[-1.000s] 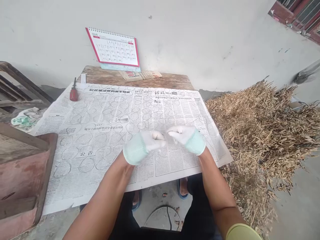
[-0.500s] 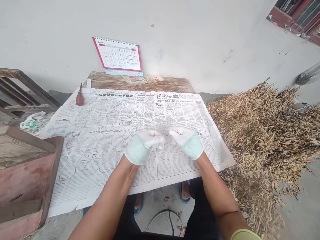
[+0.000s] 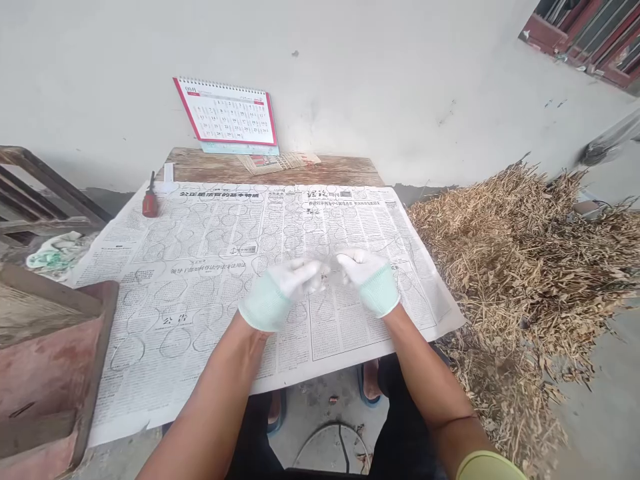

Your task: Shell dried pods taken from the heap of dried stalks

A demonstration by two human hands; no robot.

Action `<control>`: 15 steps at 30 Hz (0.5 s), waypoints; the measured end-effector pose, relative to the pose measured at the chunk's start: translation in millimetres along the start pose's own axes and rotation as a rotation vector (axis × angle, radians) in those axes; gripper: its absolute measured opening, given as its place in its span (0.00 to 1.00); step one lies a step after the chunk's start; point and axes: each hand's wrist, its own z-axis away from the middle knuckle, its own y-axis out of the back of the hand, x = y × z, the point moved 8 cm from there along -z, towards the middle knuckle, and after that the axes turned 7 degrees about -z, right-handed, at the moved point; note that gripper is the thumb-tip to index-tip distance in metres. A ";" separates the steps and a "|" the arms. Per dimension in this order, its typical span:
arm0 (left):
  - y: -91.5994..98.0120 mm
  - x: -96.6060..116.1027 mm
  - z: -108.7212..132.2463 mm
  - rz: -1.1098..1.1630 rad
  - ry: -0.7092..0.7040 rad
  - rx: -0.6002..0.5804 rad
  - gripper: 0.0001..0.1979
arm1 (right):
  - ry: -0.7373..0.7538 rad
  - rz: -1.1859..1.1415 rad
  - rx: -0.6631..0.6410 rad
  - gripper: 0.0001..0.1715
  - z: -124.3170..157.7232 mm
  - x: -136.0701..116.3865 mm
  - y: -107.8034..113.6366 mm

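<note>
Both my hands wear white gloves with pale green cuffs and hover over a newspaper spread across a wooden table. My left hand is closed in a pinch, fingertips pointing right. My right hand is closed too, fingertips pointing left. The two sets of fingertips almost meet above the paper's middle right. Something very thin, perhaps a wire loop, seems to run between them, but I cannot make it out. Faint ring shapes lie in rows over the newspaper.
A red-handled screwdriver lies at the paper's far left corner. A desk calendar leans on the wall behind. A pile of dry straw fills the right side. A reddish wooden crate stands at left, with a cloth behind it.
My hands stay pinched together at the same spot, with slight finger motion. The view shifted a little, first down, then left.
</note>
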 end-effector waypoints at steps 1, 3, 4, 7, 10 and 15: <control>-0.4 0.5 1.1 0.027 0.011 0.001 0.20 | -0.001 -0.010 0.020 0.14 -0.2 -0.4 1.2; 0.6 2.7 4.1 0.076 0.030 0.033 0.26 | -0.002 -0.027 0.070 0.15 -0.6 -1.4 4.8; 2.0 4.3 5.8 0.106 0.033 0.062 0.29 | -0.001 -0.038 0.097 0.15 -0.8 -1.8 6.9; 1.6 8.6 9.8 0.190 0.027 0.094 0.35 | -0.004 -0.093 0.165 0.14 -1.8 -0.5 12.7; -3.9 7.9 11.1 0.150 0.033 0.062 0.34 | -0.002 -0.128 0.219 0.14 -2.1 1.2 16.2; 1.7 8.3 10.0 0.208 -0.049 0.166 0.22 | 0.029 0.022 0.146 0.16 -3.2 -2.4 9.9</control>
